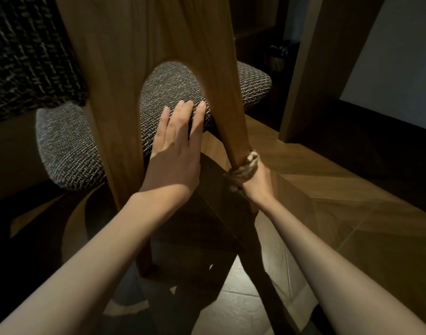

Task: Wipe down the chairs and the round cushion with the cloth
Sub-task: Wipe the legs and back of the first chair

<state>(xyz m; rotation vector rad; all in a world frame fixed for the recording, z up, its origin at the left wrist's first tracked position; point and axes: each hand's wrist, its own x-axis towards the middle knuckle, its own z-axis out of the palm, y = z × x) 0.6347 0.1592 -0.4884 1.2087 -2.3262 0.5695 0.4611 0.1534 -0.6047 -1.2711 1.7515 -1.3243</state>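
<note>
A wooden chair (pixel 125 52) fills the upper middle, seen from behind, with an arched opening in its back. Its round seat cushion (pixel 69 146) is covered in grey woven fabric. My left hand (pixel 175 146) lies flat with straight fingers on the cushion's rear edge, below the arch. My right hand (pixel 253 175) grips a beige cloth (pixel 245 168) wrapped round the chair's right rear leg (pixel 233 131), just under the seat. The fingers of that hand are mostly hidden behind the leg and the cloth.
A dark knitted fabric (pixel 25 56) hangs at the upper left. A wooden table leg or post (pixel 328 68) stands at the upper right. Wood-pattern flooring (pixel 340 189) lies to the right, pale tiles (pixel 250 286) below. A dark pot (pixel 279 56) sits in the background.
</note>
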